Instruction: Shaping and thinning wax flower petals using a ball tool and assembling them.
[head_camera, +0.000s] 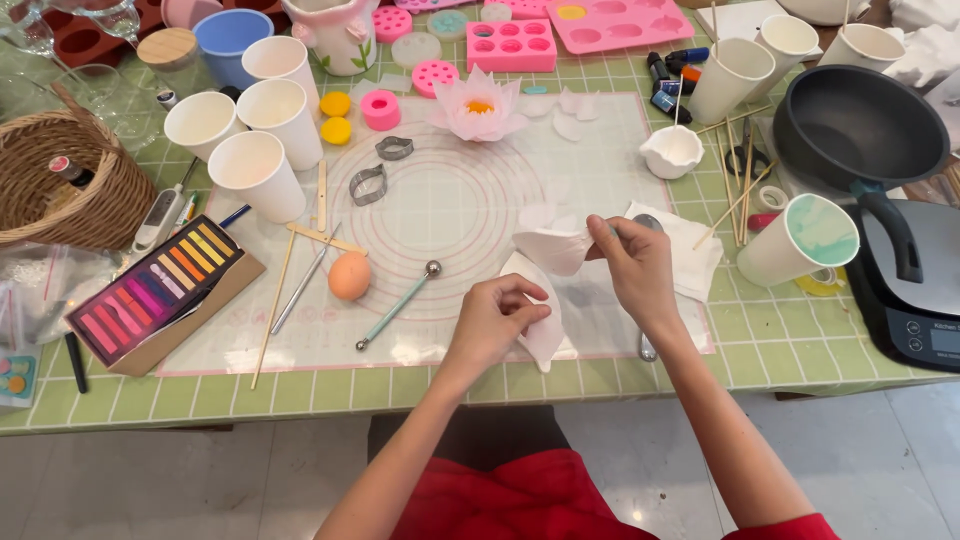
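My left hand (495, 320) pinches a thin white petal-shaped piece (545, 335) near the front edge of the translucent ringed mat (450, 200). Just above it, my right hand (635, 265) holds a second curled white petal (553, 247) between thumb and fingers. The two petals almost touch. A finished pale pink flower with a yellow centre (478, 105) sits at the far edge of the mat. A metal spoon (647, 345) lies under my right wrist on a white paper towel (690, 255).
On the mat lie an orange egg shape (349, 275), a ball-tipped tool (398, 305) and metal cutters (368, 184). White cups (258, 172) and a chalk pastel box (160, 285) stand left, a wicker basket (60, 180) beyond. A dark pan (858, 125), scale (915, 300) and tinted cup (800, 240) are right.
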